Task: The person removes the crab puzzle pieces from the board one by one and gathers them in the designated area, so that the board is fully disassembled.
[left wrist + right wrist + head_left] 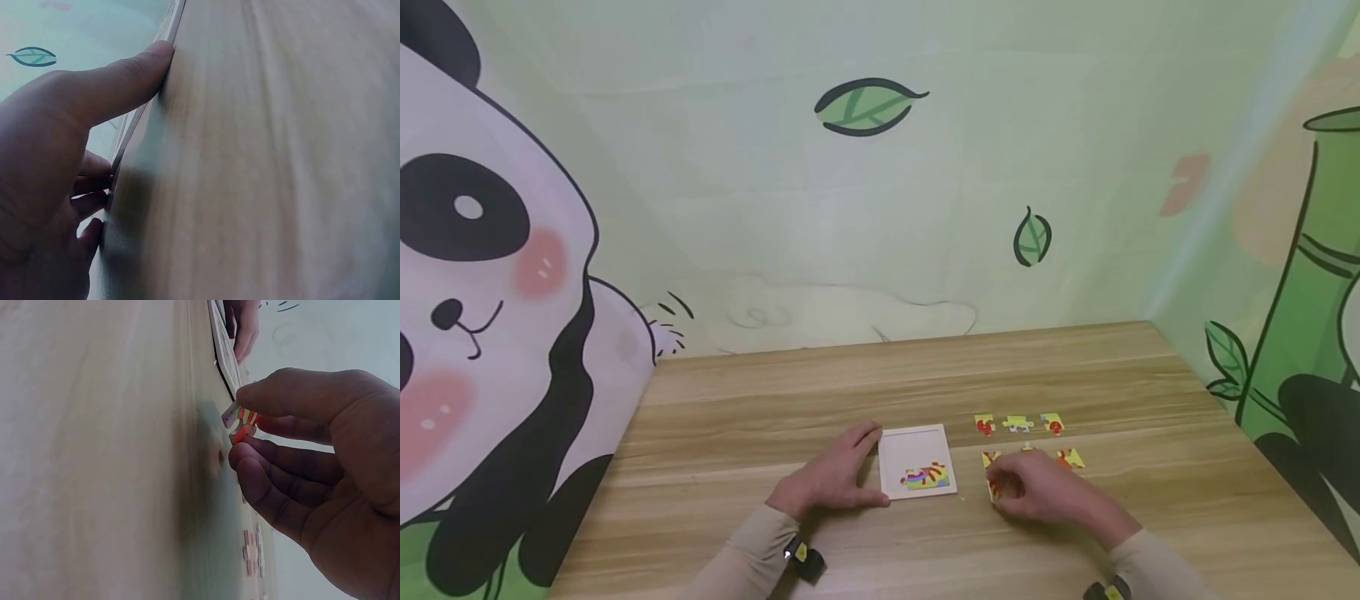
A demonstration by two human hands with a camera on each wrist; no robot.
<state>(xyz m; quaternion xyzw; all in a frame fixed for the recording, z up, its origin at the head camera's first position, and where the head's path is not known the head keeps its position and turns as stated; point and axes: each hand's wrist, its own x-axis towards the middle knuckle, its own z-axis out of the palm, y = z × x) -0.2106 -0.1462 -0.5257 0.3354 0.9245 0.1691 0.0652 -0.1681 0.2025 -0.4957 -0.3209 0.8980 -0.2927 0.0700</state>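
A white square puzzle tray (902,452) lies on the wooden table, with a few joined yellow, red and blue pieces (928,476) in its lower right part. My left hand (833,473) rests along the tray's left side, thumb at the near corner and fingertips at the far one. To the right of the tray, my right hand (1041,490) pinches a puzzle piece (247,417) between thumb and fingers, tilted close over the tabletop. Its face shows red and yellow stripes; the fingers cover the rest.
Beyond the right hand, three puzzle pieces (1018,423) lie in a row. A nearer row is partly hidden by the hand, with one piece (1071,458) showing at its right end. A printed cloth wall (737,208) borders the table (760,392) behind and at the sides.
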